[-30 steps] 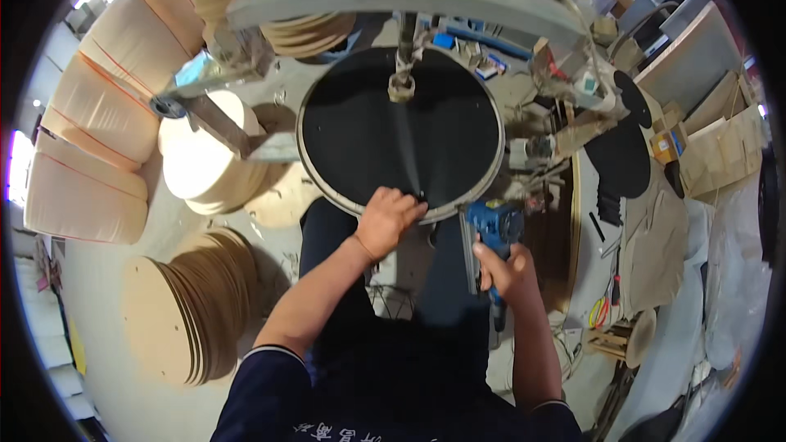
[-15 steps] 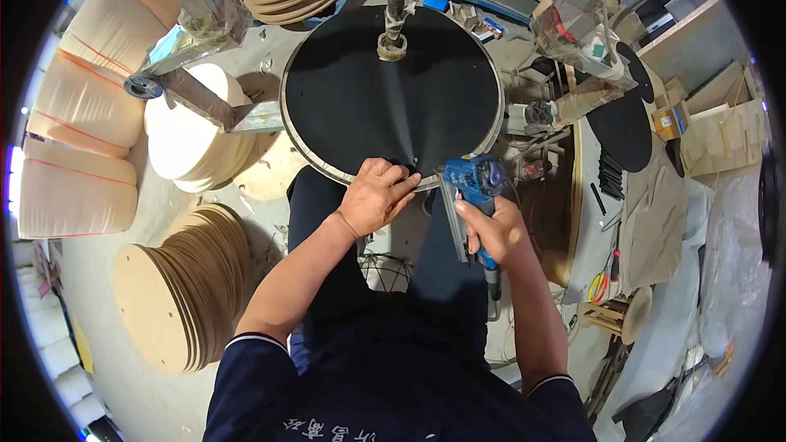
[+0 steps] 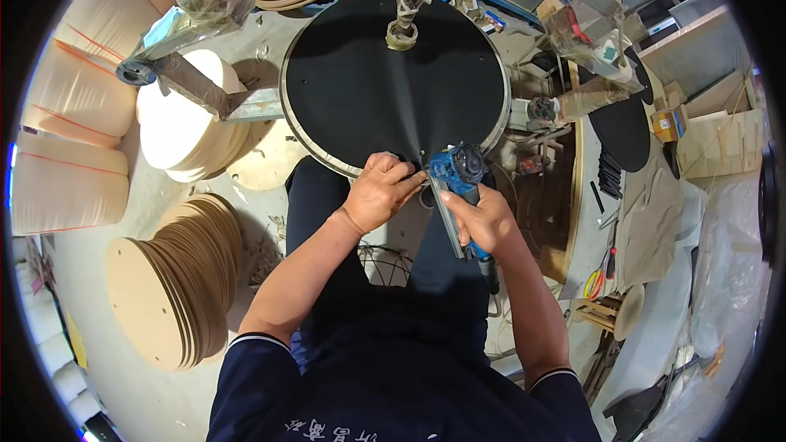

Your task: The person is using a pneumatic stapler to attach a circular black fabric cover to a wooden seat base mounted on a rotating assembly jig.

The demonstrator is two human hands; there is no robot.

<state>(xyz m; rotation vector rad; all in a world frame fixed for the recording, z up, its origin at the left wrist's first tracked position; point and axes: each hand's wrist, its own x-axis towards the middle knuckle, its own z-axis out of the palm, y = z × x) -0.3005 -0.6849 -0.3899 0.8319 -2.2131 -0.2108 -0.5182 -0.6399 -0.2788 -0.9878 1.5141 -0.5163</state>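
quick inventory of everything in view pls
round panel: one, black, centre
power tool: one, blue, at panel's near rim
metal frame: one, grey, behind and beside panel
tan discs: many, tan, lower left and top
pale discs: one stack, cream, left
wrapped bundles: several, cream, far left
black sheets: at least two, black, right
scissors: one, yellow and red, right
left grip: one, bare, at panel's near rim
right grip: one, bare, around power tool

The pale floor (image 3: 82,270) is littered, a grey-topped table (image 3: 587,237) stands right, and light (image 3: 11,180) glares far left.
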